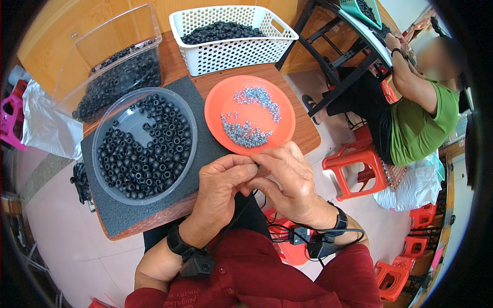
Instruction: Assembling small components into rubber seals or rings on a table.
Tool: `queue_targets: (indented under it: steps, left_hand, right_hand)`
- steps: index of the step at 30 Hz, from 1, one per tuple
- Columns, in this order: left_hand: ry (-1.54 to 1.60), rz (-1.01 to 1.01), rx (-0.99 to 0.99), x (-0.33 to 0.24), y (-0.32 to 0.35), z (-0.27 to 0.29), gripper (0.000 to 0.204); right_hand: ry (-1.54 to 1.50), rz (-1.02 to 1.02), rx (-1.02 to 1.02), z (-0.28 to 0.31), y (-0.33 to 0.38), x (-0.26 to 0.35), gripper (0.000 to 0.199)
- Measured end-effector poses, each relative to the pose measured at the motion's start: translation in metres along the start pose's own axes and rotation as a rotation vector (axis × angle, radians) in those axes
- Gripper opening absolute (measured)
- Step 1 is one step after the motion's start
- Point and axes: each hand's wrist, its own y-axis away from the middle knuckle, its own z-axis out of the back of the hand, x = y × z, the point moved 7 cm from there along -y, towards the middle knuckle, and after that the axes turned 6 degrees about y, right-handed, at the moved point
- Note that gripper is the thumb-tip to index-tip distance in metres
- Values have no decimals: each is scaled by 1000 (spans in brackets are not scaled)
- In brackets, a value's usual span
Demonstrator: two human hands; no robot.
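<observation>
The person's two hands meet just off the near edge of the wooden table [177, 66], fingertips pressed together over their lap. The left hand [222, 186] is curled, thumb and forefinger pinched shut on a tiny dark piece [255, 164] at the spot where both hands touch; the right hand [289, 179] closes on that same piece from the other side, its fingers bent inward. The piece is too small to tell what it is. Both wrists wear black bands with small devices and cables trailing across the red shirt [257, 277]. Just beyond the hands, on the table's near right part, sits an orange plate [221, 97] scattered with small silvery screws [245, 132]. To the left of it, on a dark grey mat [205, 149], stands a round clear bowl [134, 118] holding many small black rings [149, 154]. Farther back on the left is a clear plastic bin [110, 41] with more black rings, and at the far middle a white perforated basket [241, 51] also filled with them. On the right, well apart, another person in a green shirt [421, 123] sits at a second table, with red stools [354, 164] on the floor between.
</observation>
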Motion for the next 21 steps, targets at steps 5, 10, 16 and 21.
queue_targets:
  steps: [5, 10, 16, 21]
  left_hand:
    - [-49, 28, -33, 1, 2, -1, 10]
    - [-29, 13, -24, 5, 1, -5, 11]
    - [-13, 50, 56, 3, 6, -8, 21]
    - [-175, -30, 98, 5, 7, -5, 25]
  right_hand:
    - [73, 12, -62, -1, 5, 2, 41]
    - [148, 29, -112, -5, 11, -1, 41]
    - [138, 22, -144, -1, 11, 0, 42]
    - [105, 27, -122, -4, 13, -2, 43]
